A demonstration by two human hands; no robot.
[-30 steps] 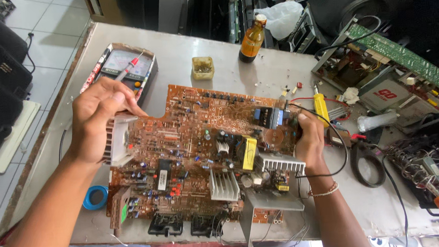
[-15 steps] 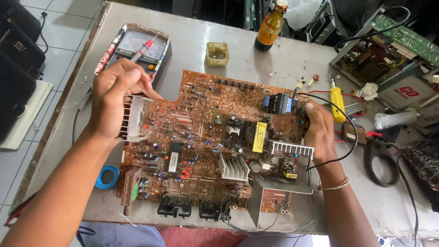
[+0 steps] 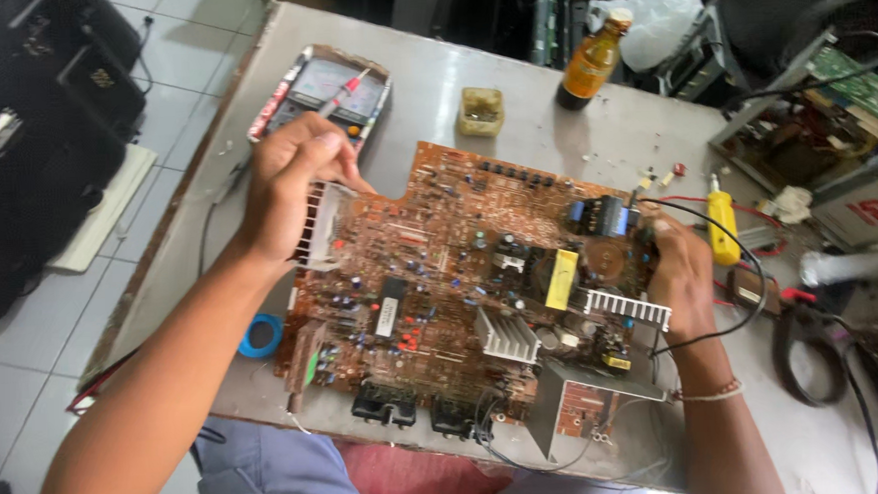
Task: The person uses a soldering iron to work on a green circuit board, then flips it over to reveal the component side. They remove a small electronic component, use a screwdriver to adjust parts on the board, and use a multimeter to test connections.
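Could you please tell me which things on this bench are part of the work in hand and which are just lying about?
In hand:
- brown circuit board, gripped at its ends by left hand and right hand

Lying about:
- multimeter
- amber bottle
- yellow-handled screwdriver
- blue tape roll
- small yellowish tub

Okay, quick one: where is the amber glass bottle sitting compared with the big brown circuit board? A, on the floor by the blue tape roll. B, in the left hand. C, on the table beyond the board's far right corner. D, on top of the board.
C: the amber bottle stands upright on the table, beyond the circuit board.
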